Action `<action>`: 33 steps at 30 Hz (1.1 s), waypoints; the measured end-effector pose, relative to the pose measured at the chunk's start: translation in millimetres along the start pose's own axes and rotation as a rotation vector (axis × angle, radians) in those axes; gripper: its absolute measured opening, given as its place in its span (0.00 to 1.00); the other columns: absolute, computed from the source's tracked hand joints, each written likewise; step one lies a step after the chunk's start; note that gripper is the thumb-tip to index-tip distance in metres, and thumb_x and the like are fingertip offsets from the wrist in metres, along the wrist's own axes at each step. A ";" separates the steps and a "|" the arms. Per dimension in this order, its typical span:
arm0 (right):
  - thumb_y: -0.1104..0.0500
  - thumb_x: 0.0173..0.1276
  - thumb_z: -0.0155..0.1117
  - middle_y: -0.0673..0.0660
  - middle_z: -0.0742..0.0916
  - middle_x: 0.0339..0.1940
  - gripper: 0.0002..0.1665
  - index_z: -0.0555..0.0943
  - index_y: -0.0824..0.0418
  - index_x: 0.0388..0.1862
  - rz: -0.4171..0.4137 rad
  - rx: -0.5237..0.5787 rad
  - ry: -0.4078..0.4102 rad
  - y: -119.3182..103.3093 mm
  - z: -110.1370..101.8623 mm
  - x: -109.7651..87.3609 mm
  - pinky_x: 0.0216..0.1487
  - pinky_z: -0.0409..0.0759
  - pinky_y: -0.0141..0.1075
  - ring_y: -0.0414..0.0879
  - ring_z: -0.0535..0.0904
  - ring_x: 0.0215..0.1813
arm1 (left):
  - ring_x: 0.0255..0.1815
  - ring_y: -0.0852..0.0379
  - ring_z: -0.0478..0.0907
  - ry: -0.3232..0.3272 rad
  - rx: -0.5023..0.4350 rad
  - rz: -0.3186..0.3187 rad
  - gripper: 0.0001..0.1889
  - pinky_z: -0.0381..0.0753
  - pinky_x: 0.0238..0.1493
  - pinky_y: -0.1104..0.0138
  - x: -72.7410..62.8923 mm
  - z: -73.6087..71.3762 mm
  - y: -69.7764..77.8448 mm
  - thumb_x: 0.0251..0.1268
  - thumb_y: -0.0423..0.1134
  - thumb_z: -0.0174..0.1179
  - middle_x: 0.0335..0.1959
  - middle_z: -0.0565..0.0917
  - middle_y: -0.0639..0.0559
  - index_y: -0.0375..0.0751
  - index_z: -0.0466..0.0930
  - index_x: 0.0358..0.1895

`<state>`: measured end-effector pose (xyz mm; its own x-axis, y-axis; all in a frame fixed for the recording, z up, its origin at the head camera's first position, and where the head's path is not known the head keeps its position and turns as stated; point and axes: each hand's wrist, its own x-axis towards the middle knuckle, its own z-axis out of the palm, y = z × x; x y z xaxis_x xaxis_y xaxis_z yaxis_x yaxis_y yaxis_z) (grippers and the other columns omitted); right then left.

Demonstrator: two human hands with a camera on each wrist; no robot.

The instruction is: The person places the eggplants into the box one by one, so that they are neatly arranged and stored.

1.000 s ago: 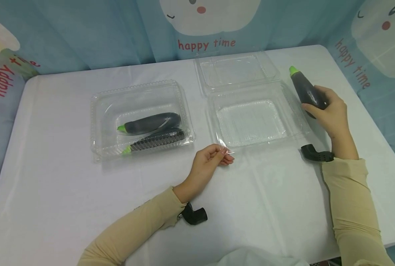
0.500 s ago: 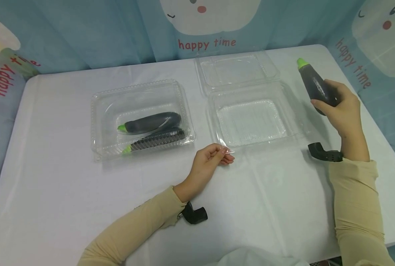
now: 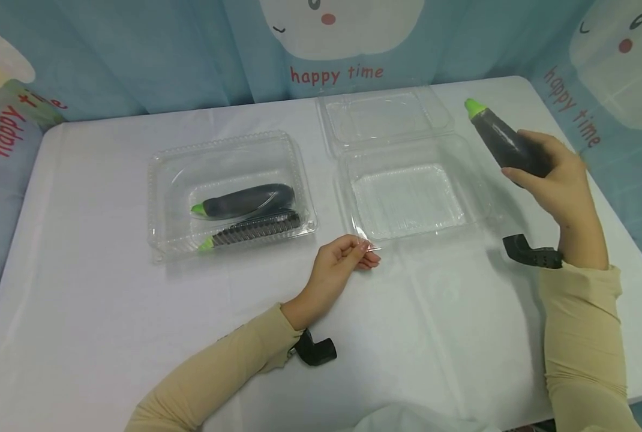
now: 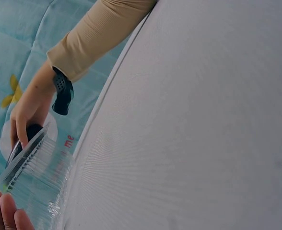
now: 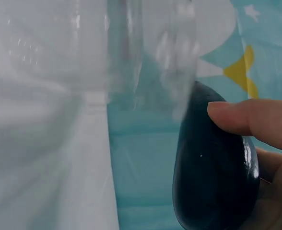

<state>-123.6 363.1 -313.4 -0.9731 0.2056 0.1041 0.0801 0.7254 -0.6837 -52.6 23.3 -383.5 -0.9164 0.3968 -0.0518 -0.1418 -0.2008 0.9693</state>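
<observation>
My right hand point(image 3: 555, 174) grips a dark eggplant point(image 3: 501, 139) by its fat end, its green stem pointing up and left, above the table's right side. In the right wrist view the thumb lies across the glossy eggplant point(image 5: 215, 163). With thumb and fingers my left hand point(image 3: 339, 264) pinches the near left corner of an unfolded clear plastic clamshell box point(image 3: 407, 231). The lid point(image 3: 377, 117) of that box lies back toward the curtain. At the left wrist view's lower edge, fingertips point(image 4: 9, 211) show beside the clear wall.
Left of the unfolded box stands a second clear plastic box point(image 3: 161, 180), its lid down. Inside lie an eggplant point(image 3: 251, 201) and another dark, green-tipped one point(image 3: 256, 229) behind the ribbed wall. A blue printed curtain point(image 3: 191, 54) borders the white table point(image 3: 94, 300).
The right hand with the eggplant has moved right, then the stem end has swung back left. The left hand stays at the box corner.
</observation>
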 end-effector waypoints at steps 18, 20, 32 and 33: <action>0.61 0.59 0.69 0.62 0.74 0.64 0.37 0.69 0.51 0.68 -0.140 -0.023 -0.164 -19.2 4.5 -7.8 0.48 0.65 0.24 0.35 0.69 0.49 | 0.38 0.49 0.83 0.003 0.001 0.003 0.10 0.81 0.45 0.60 0.6 0.1 -0.4 0.71 0.27 0.48 0.37 0.82 0.29 0.18 0.73 0.42; 0.62 0.58 0.70 0.61 0.75 0.62 0.37 0.70 0.52 0.67 -0.166 -0.008 -0.188 -20.4 6.2 -8.7 0.46 0.65 0.23 0.32 0.69 0.48 | 0.38 0.51 0.83 0.002 0.001 0.008 0.10 0.81 0.45 0.60 0.6 0.2 -0.4 0.71 0.27 0.48 0.37 0.82 0.29 0.18 0.73 0.42; 0.70 0.53 0.71 0.58 0.79 0.56 0.36 0.74 0.58 0.63 -0.390 -0.002 -0.375 -30.9 26.4 -15.6 0.43 0.65 0.24 0.35 0.70 0.45 | 0.37 0.55 0.82 0.003 0.002 0.016 0.10 0.82 0.44 0.61 -0.2 0.0 -0.1 0.71 0.27 0.48 0.37 0.82 0.30 0.19 0.73 0.42; 0.70 0.53 0.71 0.59 0.79 0.56 0.36 0.74 0.58 0.63 -0.401 0.003 -0.391 -30.9 28.0 -16.3 0.43 0.65 0.24 0.35 0.70 0.46 | 0.37 0.54 0.83 0.005 0.004 0.014 0.10 0.82 0.44 0.61 -0.5 0.0 -0.1 0.71 0.27 0.48 0.37 0.82 0.30 0.19 0.73 0.42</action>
<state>-116.3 319.0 -314.2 -0.9350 -0.3455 0.0806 -0.3126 0.6949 -0.6476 -52.1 23.2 -383.6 -0.9200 0.3899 -0.0391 -0.1272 -0.2029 0.9709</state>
